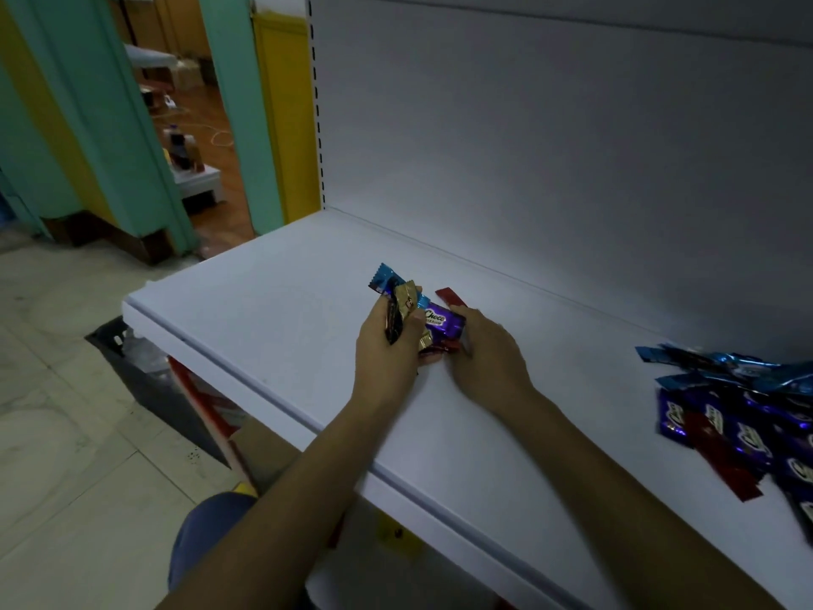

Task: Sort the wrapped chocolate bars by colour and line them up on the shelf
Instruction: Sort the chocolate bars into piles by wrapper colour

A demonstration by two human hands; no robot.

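Observation:
Over the middle of the white shelf [281, 310], my left hand [387, 350] grips a small bunch of wrapped bars: a light blue one [382, 277], a gold one [407, 297] and a dark one [393, 325]. A purple bar [444, 323] lies between both hands. My right hand [488, 354] holds a red bar [449, 296], whose far end sticks out past the fingers; the fingers curl down over the bars. At the right edge of the shelf lies a mixed pile [743, 416] of light blue, purple and red bars.
The shelf's white back panel [550, 147] rises behind the hands. A dark crate [145, 372] stands on the tiled floor to the left, below the shelf. Green and yellow door frames and a room with clutter lie beyond at the upper left.

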